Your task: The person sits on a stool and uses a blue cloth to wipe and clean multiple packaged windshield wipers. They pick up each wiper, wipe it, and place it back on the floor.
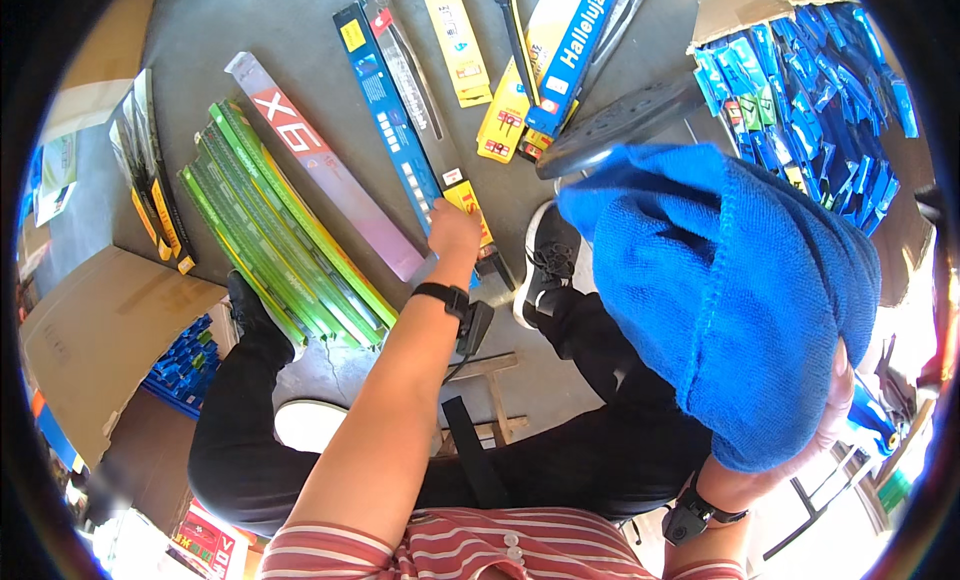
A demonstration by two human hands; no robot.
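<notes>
The fingers of the left hand [455, 228] are bent over the near ends of a long blue box [385, 120] and a clear-fronted pack [415, 90]; whether they grip either, I cannot tell. The right hand [838, 405] holds a bunched blue cloth [740, 290], its fingers mostly hidden behind it. From the left hand, both packages run toward eleven o'clock, the pack showing yellow-and-red print beside the fingers. A pale box [320, 160] with large red characters lies at ten, green packs [285, 230] at nine. Yellow-and-black print marks a box [455, 40] at twelve; bold white lettering, a blue pack [575, 50] at one. A black shoe [552, 248] stands at three, between hand and cloth. The cloth partly covers a dark slab [620, 130] at two.
</notes>
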